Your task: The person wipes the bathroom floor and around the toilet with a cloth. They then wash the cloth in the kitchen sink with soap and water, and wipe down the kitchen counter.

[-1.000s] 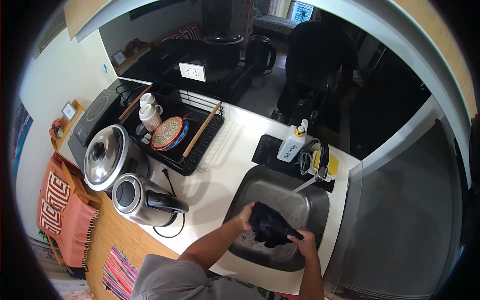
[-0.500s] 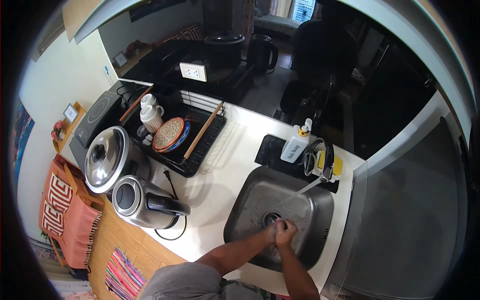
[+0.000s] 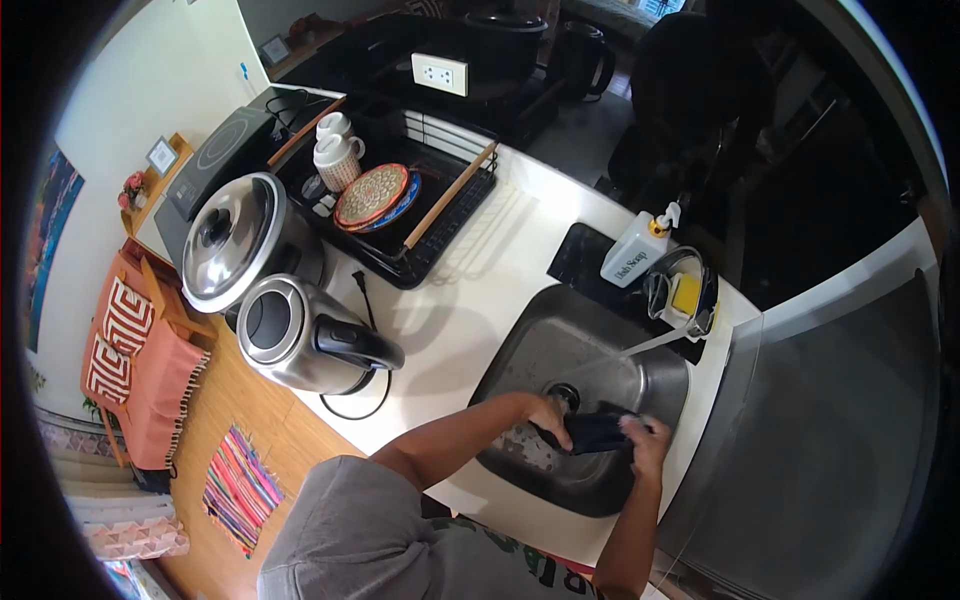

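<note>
Change noted over the last half second: the two hands, then pressed together over the sink (image 3: 662,384) with the cloth all but hidden, are now apart, and the black cloth (image 3: 597,432) shows between them as a short, bunched span. It hangs over the basin, right of the drain (image 3: 563,394) and closer to the sink's near edge than to its far edge. Left hand (image 3: 549,416): fingers bent round the cloth's left end, just beside the drain, little gap between thumb and fingers. Right hand (image 3: 648,442): near the sink's right edge, fingers curled onto the cloth's right end; motion blur, so firmness of grip cannot be told. Judgement: a squeeze has given way to drawing the cloth out between the hands, and its handling looks unfinished. Along the far edge, the soap bottle (image 3: 637,250) and yellow sponge (image 3: 686,294) stand as before, as does the kettle (image 3: 305,340) at the near edge of the bench (image 3: 440,372); their shift across the view is put down to head movement.
</note>
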The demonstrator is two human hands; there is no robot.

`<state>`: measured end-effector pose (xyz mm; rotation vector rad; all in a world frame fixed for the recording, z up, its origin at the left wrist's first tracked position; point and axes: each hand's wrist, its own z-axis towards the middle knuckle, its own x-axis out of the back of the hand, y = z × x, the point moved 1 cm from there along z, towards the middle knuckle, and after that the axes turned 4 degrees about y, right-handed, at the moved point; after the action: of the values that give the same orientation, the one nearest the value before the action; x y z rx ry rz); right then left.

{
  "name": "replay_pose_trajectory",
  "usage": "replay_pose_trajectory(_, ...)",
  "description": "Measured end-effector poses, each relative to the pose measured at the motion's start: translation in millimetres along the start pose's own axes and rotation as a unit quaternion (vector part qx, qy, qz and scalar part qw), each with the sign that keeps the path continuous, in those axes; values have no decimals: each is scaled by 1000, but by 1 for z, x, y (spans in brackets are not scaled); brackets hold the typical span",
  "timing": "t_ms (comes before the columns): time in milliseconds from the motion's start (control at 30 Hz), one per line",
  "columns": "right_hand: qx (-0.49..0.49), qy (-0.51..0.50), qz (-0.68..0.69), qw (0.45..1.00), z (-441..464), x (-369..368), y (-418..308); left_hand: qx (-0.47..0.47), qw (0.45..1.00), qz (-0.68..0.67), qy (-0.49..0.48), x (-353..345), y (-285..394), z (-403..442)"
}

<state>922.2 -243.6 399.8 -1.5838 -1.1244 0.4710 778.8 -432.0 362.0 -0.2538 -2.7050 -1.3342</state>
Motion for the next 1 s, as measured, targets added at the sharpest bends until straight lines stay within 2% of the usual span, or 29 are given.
replay_pose_trajectory(33, 79, 48, 81, 992, 2, 10, 7, 0, 1000, -5, -3, -6, -3, 3)
replay_pose_trajectory(67, 156, 94, 161, 970, 3, 18, 14, -35, 967, -249, 29, -12, -4, 6)
replay_pose_trajectory(100, 154, 92, 159, 971, 0, 9, 4, -68, 875, -476, 62, -14, -5, 10)
replay_pose_trajectory(133, 139, 83, 267, 950, -8, -11, -17, -96, 729, -672, 91, -18, -6, 16)
replay_pose_trajectory(167, 123, 73, 372, 917, -16, -30, -28, -95, 727, -674, 90, -25, -5, 30)
replay_pose_trajectory(233, 107, 97, 321, 936, -16, -63, 0, 69, 695, -705, 127, -46, 3, 65)
replay_pose_trajectory(267, 97, 117, 178, 972, -29, -80, -12, 84, 697, -697, 147, -57, 2, 79)
replay_pose_trajectory(300, 122, 164, 8, 979, -38, -98, -10, 53, 709, -685, 160, -68, 5, 88)
replay_pose_trajectory(333, 120, 164, 7, 979, -30, -99, 2, 26, 720, -672, 169, -78, 7, 92)
replay_pose_trajectory(400, 337, 226, -113, 907, -9, -99, 26, -39, 738, -649, 178, -85, -1, 94)
replay_pose_trajectory(433, 259, 241, -117, 928, -6, -92, 9, -73, 744, -638, 183, -86, -8, 94)
replay_pose_trajectory(533, 265, 291, -90, 915, 18, -89, 27, -136, 750, -618, 192, -85, -26, 94)
replay_pose_trajectory(600, 342, 247, -57, 905, -2, -115, 27, -123, 761, -610, 182, -80, -42, 93)
replay_pose_trajectory(667, 380, 144, -40, 913, -28, -132, 1, -80, 783, -594, 164, -80, -60, 96)
replay_pose_trajectory(733, 359, 153, -131, 911, -3, -126, 40, -31, 812, -564, 148, -81, -78, 105)
replay_pose_trajectory(800, 151, 127, -148, 969, 17, -110, 30, 3, 830, -544, 126, -87, -94, 104)
replay_pose_trajectory(867, 249, 238, -29, 938, 33, -117, 47, -108, 739, -664, 37, -87, -102, 105)
replay_pose_trajectory(933, 336, 206, -43, 918, 17, -134, 37, -211, 610, -763, -42, -79, -109, 105)
replay_pose_trajectory(967, 328, 215, -45, 919, 6, -140, 28, -229, 572, -785, -62, -80, -112, 99)
replay_pose_trajectory(1000, 344, 155, -68, 924, -7, -146, 16, -245, 534, -805, -84, -81, -114, 92)
